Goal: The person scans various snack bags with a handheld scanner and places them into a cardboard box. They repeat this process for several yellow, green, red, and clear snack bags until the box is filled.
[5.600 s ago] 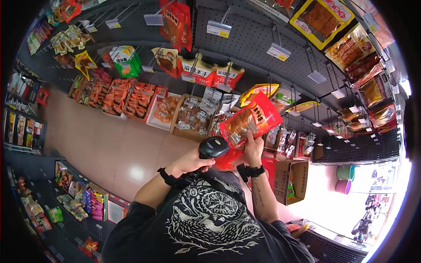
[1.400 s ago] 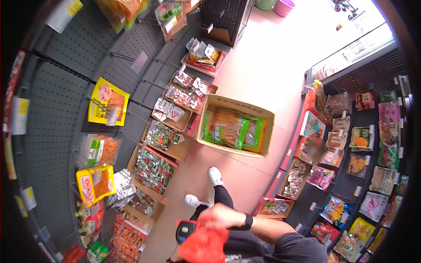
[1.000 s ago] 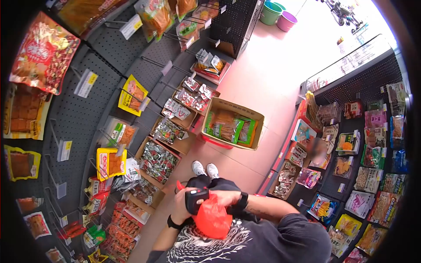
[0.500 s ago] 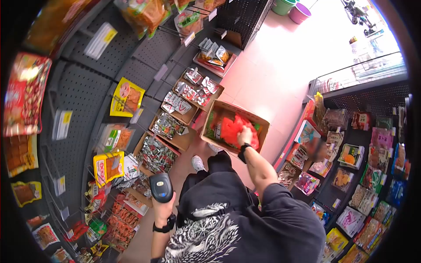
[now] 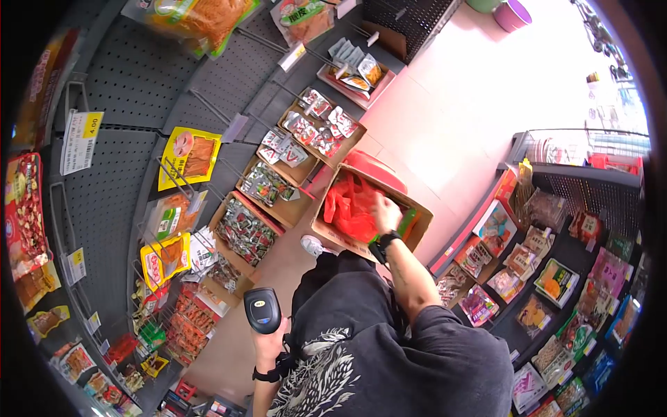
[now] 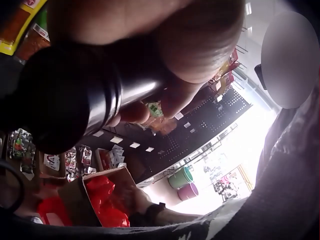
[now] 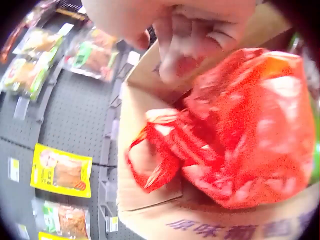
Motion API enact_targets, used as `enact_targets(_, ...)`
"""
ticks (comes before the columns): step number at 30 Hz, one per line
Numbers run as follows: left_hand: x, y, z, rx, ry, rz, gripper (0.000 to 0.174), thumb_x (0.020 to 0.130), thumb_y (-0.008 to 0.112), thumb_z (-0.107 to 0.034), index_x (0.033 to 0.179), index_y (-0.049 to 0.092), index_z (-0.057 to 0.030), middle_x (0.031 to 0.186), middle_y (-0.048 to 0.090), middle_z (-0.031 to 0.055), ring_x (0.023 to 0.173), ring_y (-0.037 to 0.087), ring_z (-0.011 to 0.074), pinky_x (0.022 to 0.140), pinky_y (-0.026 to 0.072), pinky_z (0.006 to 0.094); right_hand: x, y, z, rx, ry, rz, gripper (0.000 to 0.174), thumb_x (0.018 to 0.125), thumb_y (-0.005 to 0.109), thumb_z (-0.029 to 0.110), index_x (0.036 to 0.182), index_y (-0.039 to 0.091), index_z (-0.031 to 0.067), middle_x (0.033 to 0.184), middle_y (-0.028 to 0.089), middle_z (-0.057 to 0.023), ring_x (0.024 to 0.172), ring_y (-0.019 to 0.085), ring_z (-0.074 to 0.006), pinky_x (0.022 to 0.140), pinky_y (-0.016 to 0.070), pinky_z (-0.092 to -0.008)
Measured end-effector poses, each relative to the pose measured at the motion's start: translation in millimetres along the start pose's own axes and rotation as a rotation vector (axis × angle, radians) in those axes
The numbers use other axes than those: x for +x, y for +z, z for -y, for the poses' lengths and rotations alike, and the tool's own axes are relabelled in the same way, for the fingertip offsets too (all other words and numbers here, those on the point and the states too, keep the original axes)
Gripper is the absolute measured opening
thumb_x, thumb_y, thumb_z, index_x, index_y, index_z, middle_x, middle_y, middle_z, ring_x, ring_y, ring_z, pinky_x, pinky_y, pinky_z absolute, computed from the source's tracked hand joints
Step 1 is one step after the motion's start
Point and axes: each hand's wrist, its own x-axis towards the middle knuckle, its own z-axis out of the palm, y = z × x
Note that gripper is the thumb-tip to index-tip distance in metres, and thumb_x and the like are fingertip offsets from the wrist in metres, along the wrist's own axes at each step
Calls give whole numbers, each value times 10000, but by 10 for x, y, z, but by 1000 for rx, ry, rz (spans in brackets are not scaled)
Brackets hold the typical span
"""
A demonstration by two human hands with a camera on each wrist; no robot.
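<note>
My left hand [image 5: 269, 342] grips a black barcode scanner [image 5: 262, 311] by its handle, out to the left of my body. The scanner's dark handle also fills much of the left wrist view, with fingers wrapped around it. My right hand [image 5: 386, 214] hovers over an open cardboard box [image 7: 145, 220], its fingers loosely curled with nothing seen between them. A crumpled red plastic bag [image 7: 245, 135] lies in the box just below those fingers, one handle loop flopped toward the box's wall. Beside the bag, a green-edged package [image 5: 408, 221] shows in the box.
A red plastic surface [image 5: 379, 170] juts out behind the box. Along the left runs a pegboard shelf [image 5: 111, 167] with hanging snack packs and cartons of small packets [image 5: 246, 233]. Another stocked shelf [image 5: 517, 299] stands at right. A purple bucket [image 5: 513, 15] sits on the floor beyond.
Earlier my right hand held a red snack pack, then a red bag near my body. The bag has moved into the box and the right hand has let go. The scanner stays in my left hand.
</note>
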Motion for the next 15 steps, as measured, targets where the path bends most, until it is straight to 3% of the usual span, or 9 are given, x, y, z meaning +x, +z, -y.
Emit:
enact_targets(2,-3,50,13,-38,-29,-4,109,780,701,-26,863,634,-1,804,648,36,720,613,131,685,493,281,480,-126,-743,-196,-119,-353,356,825,644,350,970,693,29,858,701,-125,801,661,-232,768,502,-347)
enact_targets(4,-18,125,-20,-3,-34,-1,93,785,696,-32,846,634,2,773,646,38,692,611,131,656,492,282,718,-151,-1123,-343,-46,-410,352,805,651,317,1008,682,31,933,694,-150,892,657,-264,816,496,-357)
enact_targets(7,-102,124,-17,84,-234,100,146,812,694,-67,941,642,-24,826,631,2,742,595,103,694,491,266,929,26,-1224,-253,-109,-312,418,796,630,382,1065,667,64,1019,673,-161,978,637,-303,869,485,-394)
enact_targets(8,-130,172,-18,107,-265,75,167,801,712,-84,944,648,-27,823,639,5,737,604,107,690,496,267,1145,134,-1405,-523,-214,-405,443,803,622,404,1107,649,84,1020,669,-158,963,638,-308,860,486,-420)
enact_targets(9,-178,217,65,126,-337,98,221,790,729,-110,978,645,-31,871,653,24,785,616,124,726,501,286,1159,151,-1189,-701,-13,-392,440,847,570,373,1212,583,128,1024,667,-134,922,649,-284,820,504,-416)
enact_targets(10,-207,237,111,136,-406,83,275,778,746,-136,1012,641,-35,919,667,42,832,629,141,761,506,304,1784,193,-1780,-1100,-111,-126,431,860,535,434,1177,611,152,1218,597,-138,1082,599,-279,884,482,-402)
enact_targets(11,-219,265,44,128,-228,85,327,772,753,-159,1050,628,-39,968,667,63,882,627,159,800,498,319,2005,357,-1941,-915,-365,-283,424,888,488,363,1247,561,150,1204,603,-130,1052,612,-262,856,500,-380)
enact_targets(12,-205,289,-28,141,-60,77,379,767,760,-182,1087,615,-42,1018,668,83,933,626,177,838,491,333,2018,399,-1760,-804,-330,-223,401,888,485,352,1219,568,141,1173,605,-128,1033,609,-259,847,497,-380)
enact_targets(15,-289,297,-65,87,-31,99,527,760,748,-180,1212,519,-35,1116,630,135,1029,603,219,899,463,349,2045,384,-1485,-346,-132,73,341,887,476,320,1136,588,115,1082,612,-122,974,602,-252,821,489,-380)
